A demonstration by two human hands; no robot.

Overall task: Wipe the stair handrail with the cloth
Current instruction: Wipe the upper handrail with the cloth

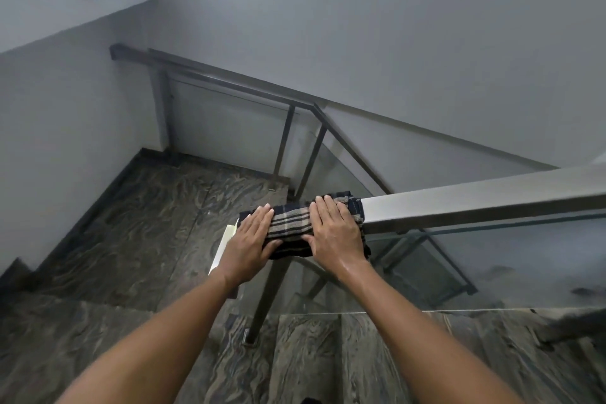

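A square steel handrail (475, 203) runs from the right edge to the middle of the view, above a glass panel. A dark plaid cloth (290, 221) is wrapped over the rail's left end. My left hand (251, 239) lies flat on the cloth's left part, fingers together, thumb underneath. My right hand (334, 229) presses on the cloth's right part, thumb curled under the rail. Both hands hold the cloth against the rail. The rail's end is hidden under the cloth.
Below lies a dark marbled landing (147, 223) with steps descending. A second handrail (229, 79) runs along the far grey wall and turns down at a corner. A steel post (265, 298) stands under the cloth. The glass panel (492, 266) fills the right.
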